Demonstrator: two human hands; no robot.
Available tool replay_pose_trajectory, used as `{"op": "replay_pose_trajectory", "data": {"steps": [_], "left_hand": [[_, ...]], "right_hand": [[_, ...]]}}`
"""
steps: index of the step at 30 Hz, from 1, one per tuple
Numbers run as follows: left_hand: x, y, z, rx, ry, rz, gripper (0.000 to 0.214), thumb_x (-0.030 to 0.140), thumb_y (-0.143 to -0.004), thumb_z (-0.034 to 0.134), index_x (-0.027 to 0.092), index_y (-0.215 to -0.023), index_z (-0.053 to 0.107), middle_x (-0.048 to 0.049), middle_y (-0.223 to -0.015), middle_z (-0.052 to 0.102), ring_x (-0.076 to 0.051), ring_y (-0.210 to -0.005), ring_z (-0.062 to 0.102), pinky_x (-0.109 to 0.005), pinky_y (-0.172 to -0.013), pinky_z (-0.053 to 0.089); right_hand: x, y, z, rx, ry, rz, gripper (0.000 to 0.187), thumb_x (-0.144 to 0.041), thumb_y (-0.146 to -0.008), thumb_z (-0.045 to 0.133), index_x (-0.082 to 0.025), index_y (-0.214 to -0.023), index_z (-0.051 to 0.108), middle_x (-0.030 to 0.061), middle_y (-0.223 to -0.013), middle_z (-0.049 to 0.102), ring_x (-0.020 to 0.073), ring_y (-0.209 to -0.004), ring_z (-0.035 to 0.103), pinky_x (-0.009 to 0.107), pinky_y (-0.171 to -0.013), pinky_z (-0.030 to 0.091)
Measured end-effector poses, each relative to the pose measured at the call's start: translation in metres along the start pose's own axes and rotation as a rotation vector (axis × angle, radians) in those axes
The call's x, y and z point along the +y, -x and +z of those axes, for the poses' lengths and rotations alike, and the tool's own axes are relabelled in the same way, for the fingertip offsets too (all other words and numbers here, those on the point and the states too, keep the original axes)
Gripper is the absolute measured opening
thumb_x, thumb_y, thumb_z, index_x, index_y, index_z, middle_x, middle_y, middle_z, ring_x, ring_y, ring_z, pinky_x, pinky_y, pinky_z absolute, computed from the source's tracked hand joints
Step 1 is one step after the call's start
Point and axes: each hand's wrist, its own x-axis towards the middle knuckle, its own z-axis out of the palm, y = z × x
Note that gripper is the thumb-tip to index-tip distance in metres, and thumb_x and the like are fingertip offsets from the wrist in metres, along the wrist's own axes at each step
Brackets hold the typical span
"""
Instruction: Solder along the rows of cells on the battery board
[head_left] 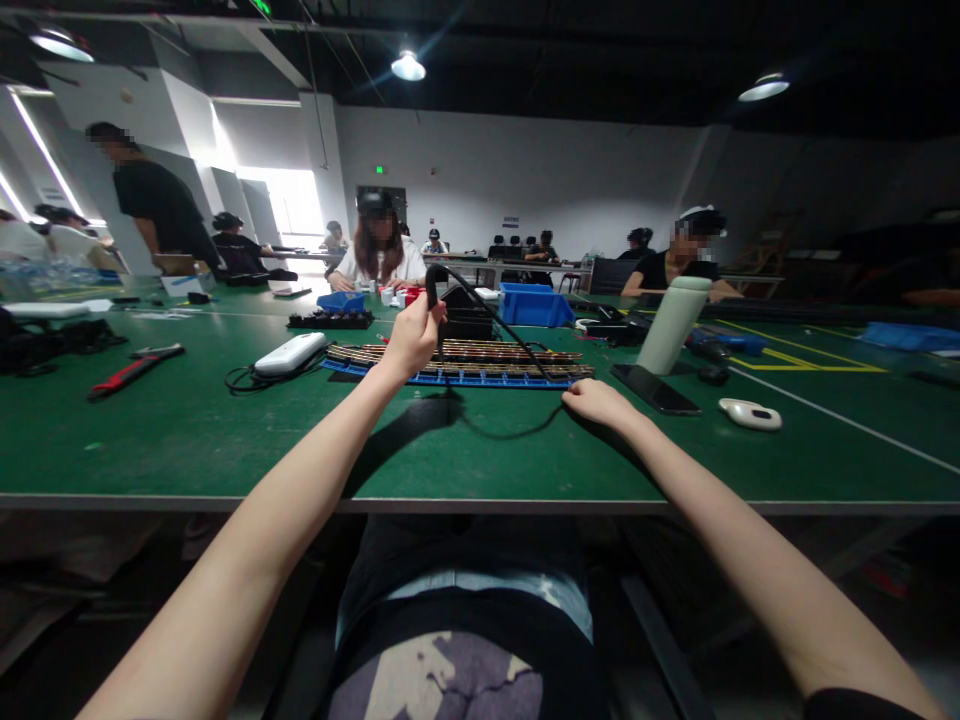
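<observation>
At green table (225, 450), L hand (415, 338) grips bent blk cable (433, 284); R hand (600, 403) @ ribbed strip (480, 377), grip unclear.

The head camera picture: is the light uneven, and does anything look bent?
Head view: the bright opening at left is washed out white, and the middle ceiling lamp flares against a dark ceiling; same view: a shadow lies on the green table below the left hand and black cable; same view again: the pale green bottle leans outward, perhaps from wide-lens stretching.

Dim overall — ceiling lamps (409, 66) glaring, back opening (281, 200) blown out — dark shadow (409, 425) across green tabletop (187, 440); edges stretched.
</observation>
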Motion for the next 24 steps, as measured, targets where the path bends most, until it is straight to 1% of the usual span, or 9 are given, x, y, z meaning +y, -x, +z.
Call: {"op": "replay_pose_trajectory", "data": {"steps": [5,10,17,24], "left_hand": [[-0.001,0.001,0.0,0.005,0.004,-0.015,0.023,0.029,-0.092,0.038,0.017,-0.087,0.057,-0.0048,-0.077,0.065,-0.015,-0.072,0.06,-0.029,-0.07,0.048],[-0.008,0.001,0.0,0.025,0.056,-0.059,0.024,0.031,-0.093,0.037,0.018,-0.092,0.057,-0.0039,-0.074,0.064,-0.014,-0.067,0.059,-0.027,-0.064,0.048],[-0.02,-0.001,-0.002,0.06,0.12,-0.12,0.028,0.036,-0.093,0.037,0.018,-0.08,0.055,-0.0016,-0.068,0.061,-0.011,-0.058,0.056,-0.023,-0.055,0.045],[-0.024,0.0,-0.003,0.084,0.142,-0.146,0.031,0.04,-0.094,0.037,0.019,-0.08,0.054,-0.0013,-0.067,0.061,-0.01,-0.057,0.056,-0.022,-0.054,0.046]], "right_hand": [[0.001,-0.001,0.001,0.004,0.008,-0.004,0.037,-0.033,-0.083,0.037,-0.016,-0.091,0.069,0.0129,-0.102,0.068,0.0234,-0.093,0.062,0.026,-0.071,0.042],[0.001,-0.001,0.001,0.007,0.003,-0.002,0.036,-0.034,-0.083,0.037,-0.016,-0.087,0.069,0.012,-0.099,0.069,0.0221,-0.09,0.062,0.025,-0.068,0.041],[0.001,0.0,0.001,0.015,0.006,-0.016,0.035,-0.033,-0.083,0.037,-0.016,-0.083,0.068,0.0115,-0.096,0.069,0.0215,-0.087,0.062,0.025,-0.066,0.04],[0.0,0.001,-0.001,0.002,0.015,-0.013,0.036,-0.033,-0.084,0.037,-0.016,-0.084,0.068,0.0124,-0.095,0.068,0.0224,-0.087,0.062,0.026,-0.068,0.04]]}}
